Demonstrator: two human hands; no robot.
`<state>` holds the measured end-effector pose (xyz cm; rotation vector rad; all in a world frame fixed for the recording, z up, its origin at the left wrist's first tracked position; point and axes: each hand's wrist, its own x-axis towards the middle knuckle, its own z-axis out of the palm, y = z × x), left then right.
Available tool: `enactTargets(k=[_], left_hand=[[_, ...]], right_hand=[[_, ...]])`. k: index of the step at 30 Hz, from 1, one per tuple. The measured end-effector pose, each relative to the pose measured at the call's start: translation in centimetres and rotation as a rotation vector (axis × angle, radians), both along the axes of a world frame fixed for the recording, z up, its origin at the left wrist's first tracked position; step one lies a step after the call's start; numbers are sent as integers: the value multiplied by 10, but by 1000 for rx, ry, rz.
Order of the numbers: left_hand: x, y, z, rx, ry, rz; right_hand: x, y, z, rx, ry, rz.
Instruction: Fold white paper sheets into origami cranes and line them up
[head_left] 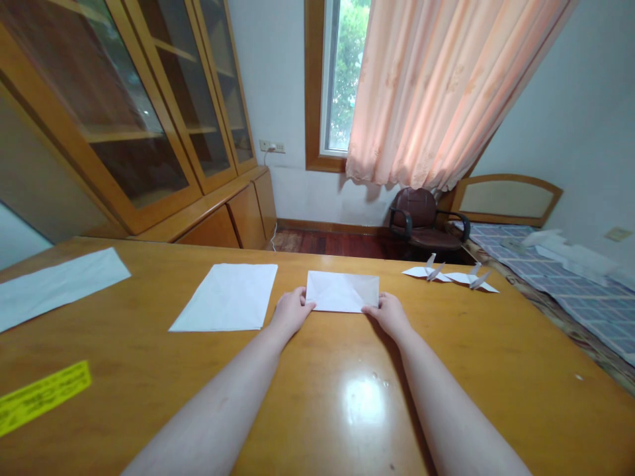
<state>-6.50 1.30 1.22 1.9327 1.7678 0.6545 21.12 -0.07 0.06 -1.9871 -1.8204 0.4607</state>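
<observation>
A white folded sheet of paper, creased and rectangular, is held just over the middle of the wooden desk. My left hand grips its left edge, thumb on the near face and fingers curled behind. At the lower right corner my right hand pinches it in the same way. Left of my left hand lies a stack of white square paper. To the right of my right hand stand two folded paper cranes with spread wings, side by side.
On the desk, a long white paper strip lies at far left, with a yellow printed label nearer me. A glass-door cabinet stands at left. Beyond the desk are a brown armchair and a bed.
</observation>
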Motion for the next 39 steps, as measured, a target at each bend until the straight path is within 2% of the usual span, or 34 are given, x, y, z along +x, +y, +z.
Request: enactTargets(k=[5, 10, 14, 17, 19, 22, 25, 30, 32, 34, 37, 39], left_hand=[[4, -3, 5, -23, 52, 42], [4, -3, 4, -33, 151, 102], [-1, -1, 2, 0, 253, 168], [2, -5, 2, 83, 351, 187], [10, -11, 1, 204, 406, 128], [26, -20, -3, 314, 438, -154], [37, -24, -11, 249, 454, -387], [35, -22, -18, 91, 480, -455], [34, -21, -18, 81, 491, -462], [35, -22, -17, 74, 497, -463], [37, -23, -17, 70, 494, -456], [38, -23, -18, 70, 488, -447]], right_hand=[[2, 0, 1, 20, -103, -5], [7, -2, 1, -20, -130, -125], [9, -3, 2, -19, -143, -197], [8, -4, 2, -59, -163, -192], [7, -5, 2, -92, -173, -160], [3, -5, 1, -108, -172, -93], [2, -5, -1, -90, -156, -38], [-1, -7, -1, -16, -144, -5], [-8, -10, 1, 88, -145, 56], [-19, -14, 3, 178, -112, 209], [-38, -21, 5, 125, -85, 526], [-48, -23, 4, 54, -113, 608]])
